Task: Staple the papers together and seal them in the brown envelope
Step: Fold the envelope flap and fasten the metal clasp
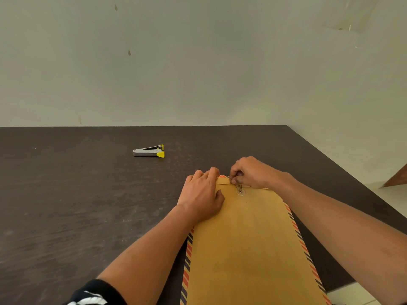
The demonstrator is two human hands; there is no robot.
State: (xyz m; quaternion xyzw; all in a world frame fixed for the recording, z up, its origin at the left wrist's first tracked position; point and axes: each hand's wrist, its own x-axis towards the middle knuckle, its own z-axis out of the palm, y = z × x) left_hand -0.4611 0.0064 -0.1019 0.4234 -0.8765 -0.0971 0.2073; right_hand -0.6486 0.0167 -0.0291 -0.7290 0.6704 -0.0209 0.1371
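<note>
A brown envelope with striped red and blue edges lies lengthwise on the dark table, its flap folded down at the far end. My left hand presses flat on the flap's left part. My right hand pinches the thin closure string, which runs down to the round button below the flap. No papers show outside the envelope. A silver stapler with a yellow end lies on the table, far left of both hands.
The table's right edge runs diagonally close to my right forearm, with pale floor beyond it. A plain wall rises behind the table's far edge. A brown wooden piece stands at the far right.
</note>
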